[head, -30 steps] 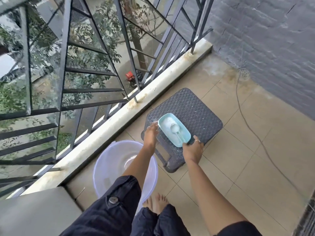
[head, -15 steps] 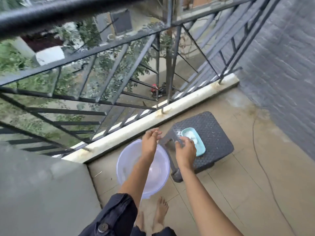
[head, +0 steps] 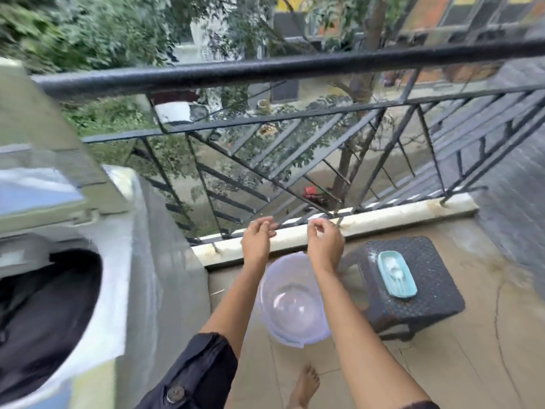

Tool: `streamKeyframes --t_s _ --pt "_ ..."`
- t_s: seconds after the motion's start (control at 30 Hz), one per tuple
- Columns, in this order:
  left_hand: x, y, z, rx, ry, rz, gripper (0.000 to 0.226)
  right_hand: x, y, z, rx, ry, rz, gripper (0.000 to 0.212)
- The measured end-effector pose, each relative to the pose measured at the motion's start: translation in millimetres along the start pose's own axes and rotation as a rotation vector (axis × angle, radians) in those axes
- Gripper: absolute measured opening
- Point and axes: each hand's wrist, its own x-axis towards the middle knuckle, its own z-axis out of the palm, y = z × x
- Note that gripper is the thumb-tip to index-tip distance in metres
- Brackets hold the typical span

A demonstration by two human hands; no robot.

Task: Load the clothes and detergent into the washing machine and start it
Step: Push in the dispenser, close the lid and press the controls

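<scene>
Clothes [head: 44, 308] in washing machine [head: 168, 261]; powder [head: 390, 262], spoon [head: 397, 275] in blue tray [head: 406, 291]; left hand [head: 256, 238], right hand [head: 326, 245] loosely curled.

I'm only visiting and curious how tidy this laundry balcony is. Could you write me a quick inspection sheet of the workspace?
Surface: tiled floor, stained near the wall.
Job's things: washing machine open, dark clothes inside; blue dish of white powder on the woven stool.
Clutter: translucent basin on the floor, looks empty.
Hands: left hand loosely curled, holds nothing; right hand curled, contents unclear.
Cables: thin dark line on the tiles, cable or crack, cannot tell.
Surroundings: black railing, trees beyond, grey wall.
</scene>
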Motion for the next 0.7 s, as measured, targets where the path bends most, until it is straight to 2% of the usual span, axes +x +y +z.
streamKeyframes --t_s 0.33,0.43,0.7 --pt "-44 29 -197 -0.1 -0.015 0.134 0.024 -150 -104 63 0.11 -0.048 -0.152 0.011" --pt "-55 40 -262 -0.118 0.083 0.138 0.018 -193 -138 90 0.171 -0.095 -0.148 0.012" --pt "-71 43 -385 -0.264 0.356 0.086 0.021 -275 -194 164 0.161 -0.298 -0.189 0.016"
